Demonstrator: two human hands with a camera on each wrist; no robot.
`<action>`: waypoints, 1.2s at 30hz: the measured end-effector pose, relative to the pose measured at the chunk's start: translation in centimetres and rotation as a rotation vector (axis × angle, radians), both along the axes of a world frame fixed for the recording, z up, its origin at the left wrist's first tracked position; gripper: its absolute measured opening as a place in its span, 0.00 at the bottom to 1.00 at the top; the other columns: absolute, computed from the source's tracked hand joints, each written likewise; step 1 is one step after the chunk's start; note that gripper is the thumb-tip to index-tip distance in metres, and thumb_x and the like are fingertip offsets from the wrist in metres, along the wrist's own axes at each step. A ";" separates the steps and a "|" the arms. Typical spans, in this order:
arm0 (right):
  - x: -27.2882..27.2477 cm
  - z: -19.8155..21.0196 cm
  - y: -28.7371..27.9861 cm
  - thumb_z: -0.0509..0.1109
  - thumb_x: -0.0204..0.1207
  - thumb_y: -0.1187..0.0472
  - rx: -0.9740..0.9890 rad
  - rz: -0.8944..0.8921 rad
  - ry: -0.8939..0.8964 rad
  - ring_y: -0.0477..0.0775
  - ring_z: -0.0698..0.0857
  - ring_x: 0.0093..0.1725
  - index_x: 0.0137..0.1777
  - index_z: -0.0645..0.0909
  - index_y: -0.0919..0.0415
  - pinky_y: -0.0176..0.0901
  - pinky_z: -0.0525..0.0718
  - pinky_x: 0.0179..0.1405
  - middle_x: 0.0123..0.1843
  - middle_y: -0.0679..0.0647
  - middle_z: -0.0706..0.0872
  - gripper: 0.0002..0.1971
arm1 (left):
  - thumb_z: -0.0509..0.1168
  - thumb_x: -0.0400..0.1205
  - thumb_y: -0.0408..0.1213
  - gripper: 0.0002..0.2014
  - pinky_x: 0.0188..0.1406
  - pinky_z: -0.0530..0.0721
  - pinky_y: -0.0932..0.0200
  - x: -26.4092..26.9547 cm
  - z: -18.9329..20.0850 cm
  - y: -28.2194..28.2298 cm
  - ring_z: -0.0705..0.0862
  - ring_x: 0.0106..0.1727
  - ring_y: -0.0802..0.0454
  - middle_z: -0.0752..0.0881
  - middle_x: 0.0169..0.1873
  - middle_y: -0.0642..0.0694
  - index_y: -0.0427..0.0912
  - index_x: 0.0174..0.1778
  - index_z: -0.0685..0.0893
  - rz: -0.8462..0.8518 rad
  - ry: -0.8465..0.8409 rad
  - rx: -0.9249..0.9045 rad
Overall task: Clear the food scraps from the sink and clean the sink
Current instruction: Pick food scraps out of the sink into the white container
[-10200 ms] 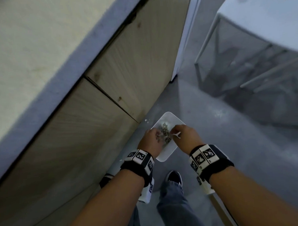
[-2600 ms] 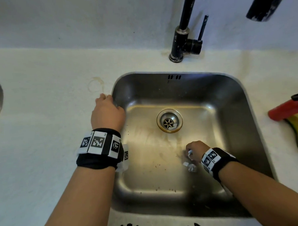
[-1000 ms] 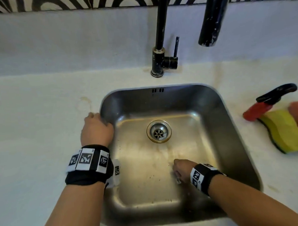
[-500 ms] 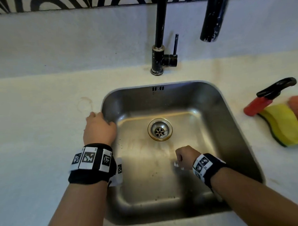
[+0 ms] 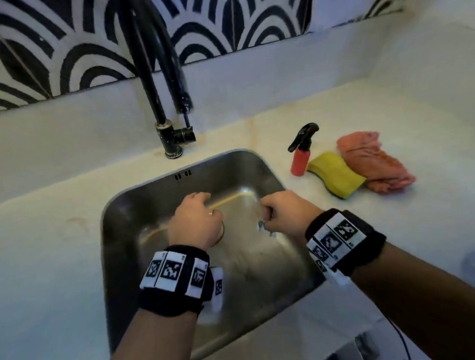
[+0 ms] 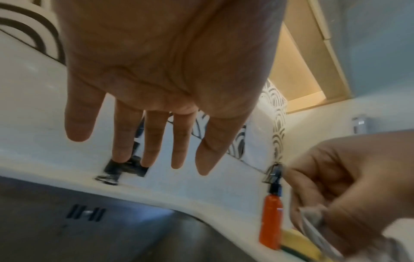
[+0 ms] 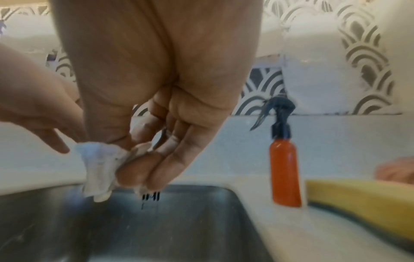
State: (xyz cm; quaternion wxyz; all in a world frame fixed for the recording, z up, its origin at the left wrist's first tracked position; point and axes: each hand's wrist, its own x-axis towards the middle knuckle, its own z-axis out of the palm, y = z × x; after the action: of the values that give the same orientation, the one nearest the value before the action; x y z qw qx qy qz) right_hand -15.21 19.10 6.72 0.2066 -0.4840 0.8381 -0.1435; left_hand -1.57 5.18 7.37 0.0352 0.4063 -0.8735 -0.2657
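Note:
The steel sink [image 5: 119, 239] is set in a pale counter; a few dark specks lie on its floor. My right hand [image 5: 282, 214] hovers over the basin and pinches a crumpled white tissue [image 7: 100, 166] between thumb and fingers. My left hand [image 5: 196, 222] hangs above the drain, fingers straight and spread in the left wrist view [image 6: 156, 138], holding nothing. The two hands are close together, with the left hand's fingers [image 7: 53, 143] just beside the tissue. The drain is mostly hidden under the left hand.
A black tap [image 5: 156, 82] rises behind the sink. On the counter to the right stand a red spray bottle [image 5: 300, 158], a yellow sponge [image 5: 335, 174] and a pink cloth [image 5: 374, 165]. A patterned black and white tile wall runs behind.
My left hand left the sink's left rim and moved over the basin toward the right hand. The right hand lifted off the sink floor with the tissue. My head turned, showing more counter on the right.

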 end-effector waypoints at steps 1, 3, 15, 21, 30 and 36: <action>-0.4 0.8 1.3 0.71 0.69 0.66 -0.029 -0.019 0.002 0.51 0.82 0.42 0.37 0.79 0.60 0.37 0.75 0.36 0.38 0.52 0.84 0.04 | 0.61 0.80 0.44 0.23 0.68 0.74 0.51 -0.8 0.4 1.4 0.74 0.71 0.49 0.72 0.74 0.52 0.52 0.73 0.73 -0.045 0.004 -0.002; -1.2 2.2 4.2 0.72 0.69 0.66 -0.081 -0.053 0.001 0.50 0.80 0.39 0.35 0.78 0.60 0.30 0.71 0.30 0.38 0.53 0.85 0.05 | 0.60 0.80 0.43 0.22 0.67 0.75 0.51 -2.5 1.2 4.6 0.75 0.70 0.49 0.72 0.74 0.52 0.52 0.73 0.73 -0.139 0.019 0.002; -4.9 1.2 29.5 0.71 0.69 0.63 -0.120 -0.355 -0.137 0.48 0.83 0.37 0.34 0.77 0.56 0.40 0.79 0.38 0.33 0.44 0.82 0.06 | 0.60 0.83 0.46 0.20 0.70 0.72 0.55 -10.5 -0.6 28.3 0.70 0.75 0.56 0.70 0.76 0.54 0.52 0.72 0.74 -0.541 0.046 -0.064; -5.7 -6.8 39.7 0.70 0.73 0.62 -0.025 -0.519 -0.223 0.51 0.79 0.38 0.34 0.73 0.56 0.35 0.73 0.32 0.36 0.53 0.82 0.10 | 0.59 0.83 0.43 0.24 0.78 0.63 0.47 -14.4 -3.4 37.2 0.61 0.81 0.53 0.62 0.80 0.50 0.51 0.77 0.68 -0.639 0.025 -0.129; -5.8 -22.1 46.1 0.66 0.73 0.65 0.117 -0.756 -0.336 0.61 0.83 0.46 0.34 0.73 0.53 0.42 0.76 0.41 0.41 0.58 0.83 0.09 | 0.55 0.83 0.39 0.30 0.81 0.46 0.38 -20.1 -7.9 42.6 0.49 0.84 0.51 0.53 0.83 0.50 0.48 0.82 0.55 -0.675 -0.006 -0.248; -5.7 -29.1 46.8 0.62 0.80 0.64 0.277 -0.797 -0.456 0.61 0.84 0.60 0.63 0.82 0.52 0.39 0.80 0.54 0.62 0.58 0.85 0.16 | 0.57 0.82 0.39 0.32 0.80 0.48 0.36 -20.8 -10.3 42.8 0.48 0.84 0.52 0.52 0.83 0.50 0.47 0.82 0.54 -0.662 0.011 -0.317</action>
State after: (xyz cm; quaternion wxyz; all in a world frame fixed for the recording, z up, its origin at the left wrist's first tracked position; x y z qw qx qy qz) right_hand -20.96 65.88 -22.35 0.3766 -0.0489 0.9030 -0.2011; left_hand -22.36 47.99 -2.94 0.0147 0.0895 -0.9878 -0.1262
